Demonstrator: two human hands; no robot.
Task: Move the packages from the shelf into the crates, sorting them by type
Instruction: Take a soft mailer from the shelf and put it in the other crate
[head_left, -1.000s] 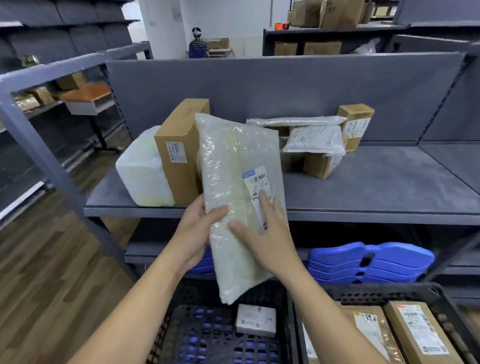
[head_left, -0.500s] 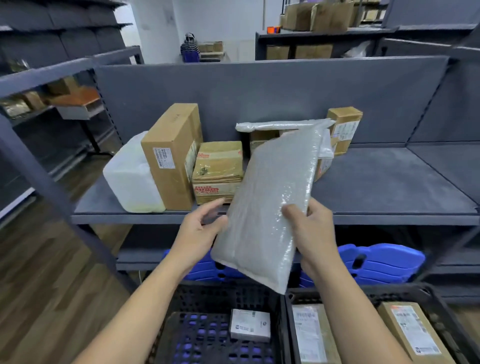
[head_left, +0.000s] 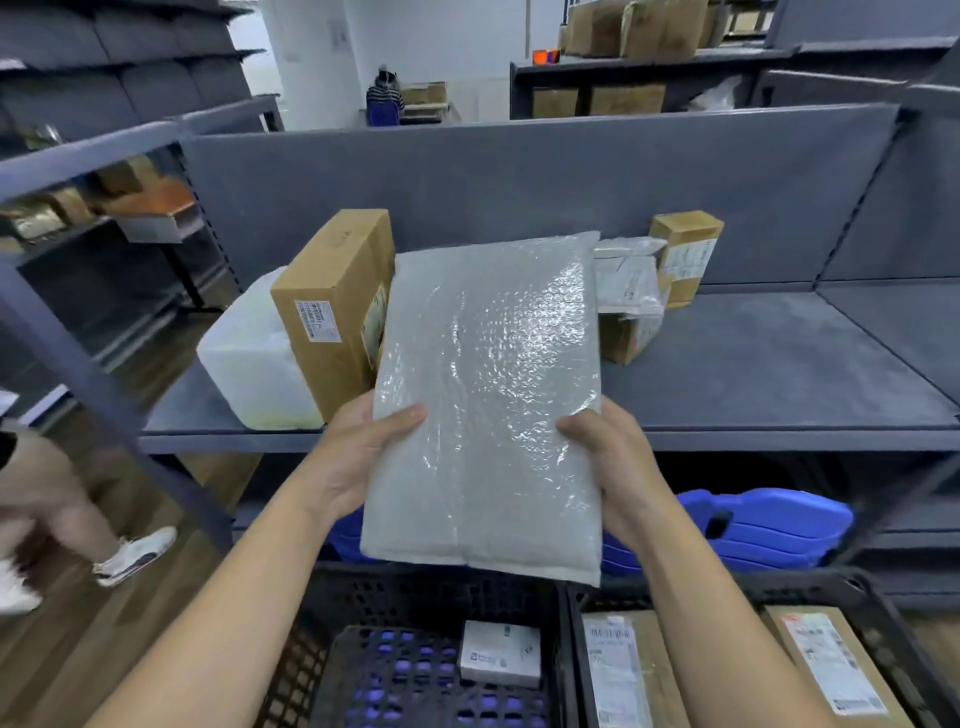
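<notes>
**Shelf and crates: layout**

The mailer (head_left: 488, 405) stood before the shelf (head_left: 753, 374), above the left crate (head_left: 415, 597) and the right crate (head_left: 810, 584). On the shelf, a tub (head_left: 249, 364) lay left of a tall box (head_left: 332, 312), with parcels (head_left: 628, 291) farther right. A carton (head_left: 500, 654) lay in the left crate.

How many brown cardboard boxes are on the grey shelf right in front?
3: a tall box at the left beside a white package, a small box at the back right, and a third box under plastic mailers. The held bubble mailer may hide more.
</notes>
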